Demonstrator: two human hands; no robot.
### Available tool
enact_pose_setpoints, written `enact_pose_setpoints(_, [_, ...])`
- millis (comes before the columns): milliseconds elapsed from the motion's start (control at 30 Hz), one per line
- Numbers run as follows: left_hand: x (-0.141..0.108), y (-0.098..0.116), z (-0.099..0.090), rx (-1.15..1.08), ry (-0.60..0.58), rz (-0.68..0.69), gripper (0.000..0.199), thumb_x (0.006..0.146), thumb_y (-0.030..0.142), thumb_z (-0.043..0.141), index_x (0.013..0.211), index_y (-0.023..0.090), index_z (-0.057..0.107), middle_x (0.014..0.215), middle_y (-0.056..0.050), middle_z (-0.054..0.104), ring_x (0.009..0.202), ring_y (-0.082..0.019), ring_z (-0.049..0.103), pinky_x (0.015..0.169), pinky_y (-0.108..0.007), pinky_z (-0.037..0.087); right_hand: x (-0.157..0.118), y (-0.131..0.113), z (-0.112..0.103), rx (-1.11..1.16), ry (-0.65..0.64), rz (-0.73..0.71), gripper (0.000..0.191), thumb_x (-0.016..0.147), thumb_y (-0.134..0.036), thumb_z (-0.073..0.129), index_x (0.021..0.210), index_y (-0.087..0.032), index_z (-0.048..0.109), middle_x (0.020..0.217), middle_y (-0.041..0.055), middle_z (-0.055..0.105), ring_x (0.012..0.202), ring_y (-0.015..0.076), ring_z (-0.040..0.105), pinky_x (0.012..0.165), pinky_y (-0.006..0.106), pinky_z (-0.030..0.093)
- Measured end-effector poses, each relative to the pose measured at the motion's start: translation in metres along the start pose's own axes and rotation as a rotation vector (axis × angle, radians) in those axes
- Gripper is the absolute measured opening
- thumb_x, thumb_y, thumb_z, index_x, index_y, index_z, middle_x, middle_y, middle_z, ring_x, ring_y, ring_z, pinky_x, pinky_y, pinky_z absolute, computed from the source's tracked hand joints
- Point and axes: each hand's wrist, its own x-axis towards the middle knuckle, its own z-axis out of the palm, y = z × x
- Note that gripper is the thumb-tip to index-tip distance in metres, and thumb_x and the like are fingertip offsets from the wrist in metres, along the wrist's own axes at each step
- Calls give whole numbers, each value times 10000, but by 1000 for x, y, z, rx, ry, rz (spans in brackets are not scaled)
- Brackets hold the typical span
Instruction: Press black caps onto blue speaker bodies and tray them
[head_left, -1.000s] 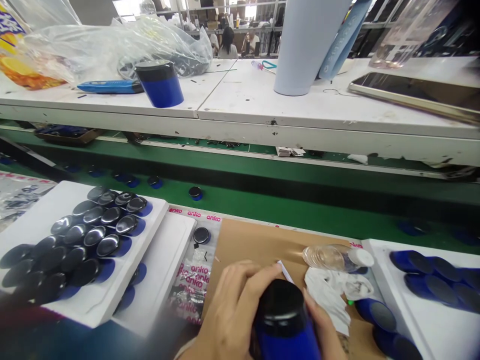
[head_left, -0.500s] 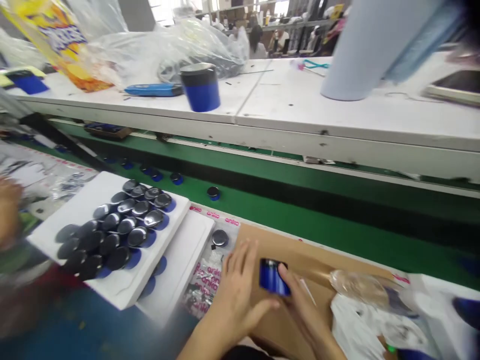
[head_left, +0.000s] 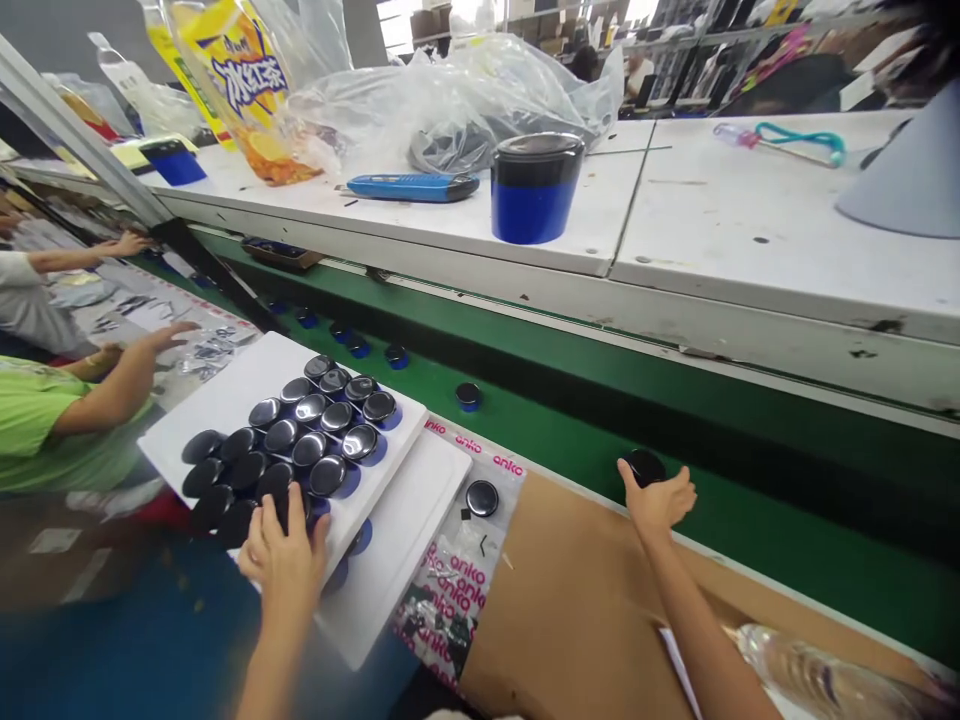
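Note:
Black-lidded blue jars point(head_left: 308, 449) stand in rows on a white foam tray point(head_left: 247, 375) at left. My left hand point(head_left: 285, 545) is closed around a jar at the tray's near edge; the fingers partly hide it. Over the green conveyor belt point(head_left: 555, 430) my right hand point(head_left: 658, 500) is beside another jar point(head_left: 645, 466). Its thumb is at the jar's left side, while the other fingers are spread away to the right. A round black lid point(head_left: 481, 498) lies on the printed plastic near the cardboard point(head_left: 562, 580).
Several jars stand farther along the belt. A white shelf point(head_left: 562, 270) above holds a blue jar point(head_left: 536, 190), a blue cutter point(head_left: 412, 187) and plastic bags point(head_left: 480, 90). Another person in a green sleeve point(head_left: 34, 420) works at left. A clear plastic bottle point(head_left: 817, 670) lies lower right.
My right hand has carried the jar from over the cardboard to the belt and its fingers have spread. My left hand has moved left onto the tray's jars. The view has shifted left.

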Motion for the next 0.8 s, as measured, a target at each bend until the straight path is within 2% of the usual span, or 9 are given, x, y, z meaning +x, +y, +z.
enact_pose_setpoints(133, [-8, 6, -1, -89, 21, -109, 682, 979, 498, 452, 1453, 11, 505, 1539, -334, 418, 1499, -458, 273, 1185, -661, 127, -44, -7, -2, -3, 88, -76, 542, 979, -402, 628, 1464, -226, 462, 1585, 104, 374, 1473, 382, 312, 1192, 658, 237])
enact_pose_setpoints(267, [-31, 32, -25, -305, 29, -294, 864, 908, 600, 525, 1522, 8, 388, 1585, -318, 310, 1519, -462, 179, 1218, -635, 126, -111, -22, -26, 62, -40, -160, 513, 965, -475, 622, 1380, -189, 527, 1471, 122, 501, 1398, 347, 430, 1159, 634, 308])
enact_pose_setpoints(333, [-52, 56, -35, -496, -70, -381, 842, 909, 631, 506, 1565, 128, 340, 1568, -248, 382, 1471, -453, 325, 1194, -647, 237, -143, -38, -44, 100, -133, -140, 462, 978, -494, 582, 1308, -170, 567, 1380, 137, 571, 1319, 343, 516, 1097, 629, 392])
enact_pose_setpoints(433, [-90, 102, -47, -832, -334, -493, 759, 956, 685, 317, 1536, 201, 390, 1407, -185, 603, 1257, -396, 617, 1075, -591, 468, -177, -76, -72, 173, -321, -123, 358, 998, -436, 556, 1283, -225, 612, 1389, 128, 612, 1264, 314, 606, 1012, 513, 530])
enact_pose_setpoints(500, [-114, 130, -55, -1017, -513, -545, 745, 955, 699, 305, 1482, 200, 475, 1252, -173, 717, 1135, -357, 707, 991, -535, 550, -191, -105, -87, 239, -405, -141, 431, 1021, -478, 492, 1416, -309, 528, 1500, 64, 550, 1329, 278, 576, 1078, 463, 508])
enact_pose_setpoints(600, [-136, 156, -76, -1596, -1042, -794, 545, 904, 627, 561, 1327, 299, 661, 1244, -88, 753, 1263, -314, 644, 1119, -459, 453, -198, -140, -105, 352, -472, -178, 711, 963, -729, 380, 1563, -351, 334, 1627, 13, 386, 1475, 290, 404, 1178, 471, 411])
enact_pose_setpoints(667, [-139, 164, -92, -1831, -1365, -859, 410, 869, 536, 678, 1225, 341, 739, 1270, -38, 749, 1349, -296, 576, 1203, -414, 342, -194, -154, -115, 379, -522, -150, 673, 971, -691, 425, 1552, -355, 373, 1618, 1, 399, 1478, 285, 395, 1180, 461, 413])
enact_pose_setpoints(733, [-136, 167, -103, -1834, -1522, -748, 431, 859, 561, 686, 1231, 349, 738, 1301, -33, 732, 1397, -301, 526, 1233, -412, 291, -185, -160, -122, 365, -538, -103, 474, 1028, -506, 470, 1477, -357, 501, 1545, -1, 505, 1428, 266, 476, 1179, 463, 420])
enact_pose_setpoints(800, [-132, 170, -109, -1778, -1584, -617, 617, 783, 644, 724, 1314, 332, 683, 1366, -55, 688, 1452, -326, 451, 1254, -437, 257, -174, -161, -128, 340, -518, -77, 370, 1042, -392, 479, 1388, -349, 603, 1459, 7, 599, 1374, 261, 543, 1186, 493, 410])
